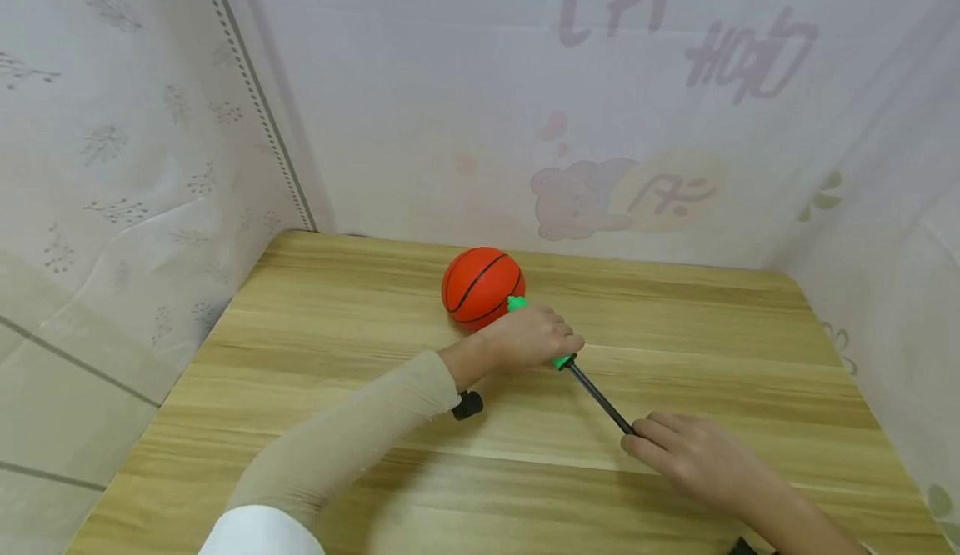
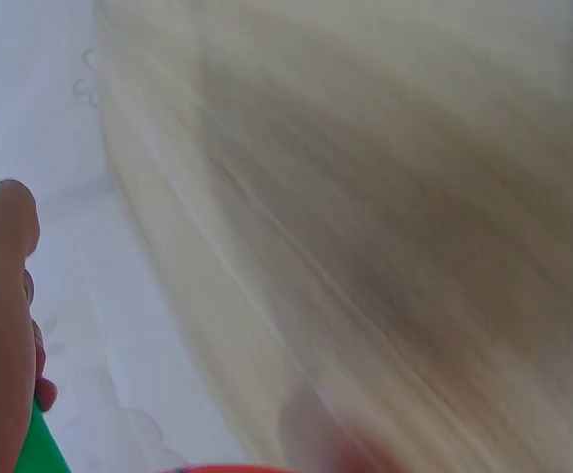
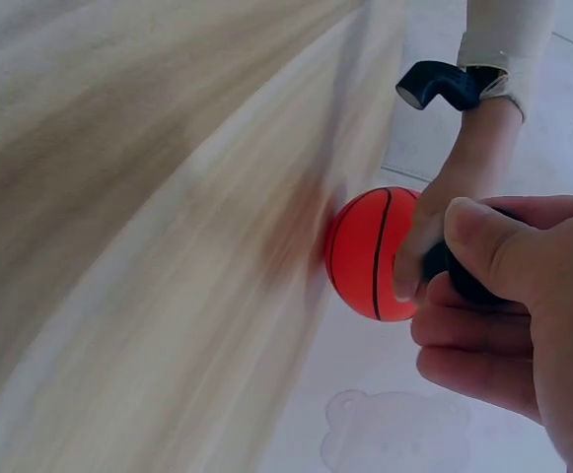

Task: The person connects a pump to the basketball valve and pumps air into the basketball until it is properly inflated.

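Observation:
A small orange-red basketball [image 1: 480,282] with black lines rests near the back of the wooden table. My left hand [image 1: 528,338] grips the green barrel of a hand pump [image 1: 517,303], whose tip points at the ball's right side. Whether the tip is in the ball or only beside it, I cannot tell. From the barrel a black rod [image 1: 600,395] runs out, pulled well clear, toward my right hand [image 1: 697,459]. There the fingers and thumb curl round the pump's black handle [image 3: 475,281], mostly hidden by them. In the left wrist view the green barrel [image 2: 39,453] shows beneath the fingers.
The wood-grain table [image 1: 337,288] spreads out under both arms. Pale printed cloth [image 1: 420,80] hangs behind it and along both sides. A black wrist mount [image 1: 468,405] sticks out below the left wrist, above the tabletop.

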### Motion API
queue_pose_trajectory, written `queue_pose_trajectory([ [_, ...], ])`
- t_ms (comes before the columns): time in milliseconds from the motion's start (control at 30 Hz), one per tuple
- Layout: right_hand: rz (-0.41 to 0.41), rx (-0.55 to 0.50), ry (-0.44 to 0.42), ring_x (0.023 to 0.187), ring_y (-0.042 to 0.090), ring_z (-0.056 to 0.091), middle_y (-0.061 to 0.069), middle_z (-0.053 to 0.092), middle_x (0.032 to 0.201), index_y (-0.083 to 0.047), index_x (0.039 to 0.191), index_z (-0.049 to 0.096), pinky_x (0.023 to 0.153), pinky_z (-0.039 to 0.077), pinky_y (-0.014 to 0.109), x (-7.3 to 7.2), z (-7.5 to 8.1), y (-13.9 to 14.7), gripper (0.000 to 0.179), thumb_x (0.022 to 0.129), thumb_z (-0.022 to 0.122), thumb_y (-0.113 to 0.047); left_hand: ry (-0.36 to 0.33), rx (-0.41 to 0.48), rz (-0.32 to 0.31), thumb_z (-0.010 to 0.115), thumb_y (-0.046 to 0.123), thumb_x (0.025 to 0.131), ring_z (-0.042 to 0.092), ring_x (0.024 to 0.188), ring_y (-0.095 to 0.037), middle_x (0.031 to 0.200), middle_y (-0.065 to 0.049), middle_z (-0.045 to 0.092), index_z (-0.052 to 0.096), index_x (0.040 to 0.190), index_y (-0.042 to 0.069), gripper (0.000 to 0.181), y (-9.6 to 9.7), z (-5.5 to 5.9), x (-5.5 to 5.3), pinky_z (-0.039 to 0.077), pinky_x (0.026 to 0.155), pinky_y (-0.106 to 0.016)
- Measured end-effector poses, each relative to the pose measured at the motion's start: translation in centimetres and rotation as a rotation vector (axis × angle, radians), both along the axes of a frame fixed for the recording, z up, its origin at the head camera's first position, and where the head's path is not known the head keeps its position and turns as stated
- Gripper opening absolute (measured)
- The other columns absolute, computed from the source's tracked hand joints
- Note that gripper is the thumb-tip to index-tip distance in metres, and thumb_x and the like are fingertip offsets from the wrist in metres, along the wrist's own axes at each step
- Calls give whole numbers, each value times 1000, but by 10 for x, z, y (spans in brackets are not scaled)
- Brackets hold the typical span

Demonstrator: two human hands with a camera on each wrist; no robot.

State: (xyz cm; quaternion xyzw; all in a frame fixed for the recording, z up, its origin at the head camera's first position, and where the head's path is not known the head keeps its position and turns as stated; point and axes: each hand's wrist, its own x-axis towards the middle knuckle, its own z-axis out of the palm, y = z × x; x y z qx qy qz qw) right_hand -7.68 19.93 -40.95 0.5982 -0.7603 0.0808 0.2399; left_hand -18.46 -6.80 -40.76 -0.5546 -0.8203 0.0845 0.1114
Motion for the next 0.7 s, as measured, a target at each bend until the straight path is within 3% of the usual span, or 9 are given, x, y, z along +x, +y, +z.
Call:
queue_pose_trajectory([
  [267,-7,18,73,71,13,60,2,63,85,-6,96,68,56,48,18,-33,-3,-25,50,113,22,-10,39,9,8,62,11,99,56,74,-4,80,11,63,66,105,19,10,5,-4,3,40,68,-16],
  [433,-19,29,85,71,12,59,3,64,87,-5,97,69,57,47,18,-48,-4,-39,52,112,20,-9,24,-1,7,62,12,99,55,73,-5,80,11,63,65,102,18,7,6,-4,4,41,70,-17],
  [567,-25,16,87,69,13,60,4,65,87,-3,95,69,58,49,19,-50,-3,-41,53,112,19,-8,-13,-6,20,64,12,99,55,75,-5,84,11,65,65,104,18,8,4,-2,3,43,74,-17],
  [700,-10,-2,74,69,13,61,2,65,85,-5,95,70,57,51,20,-40,-2,-32,52,113,22,-11,-15,-17,19,61,8,98,52,73,-5,79,12,61,63,101,18,11,3,-1,0,41,71,-18],
])
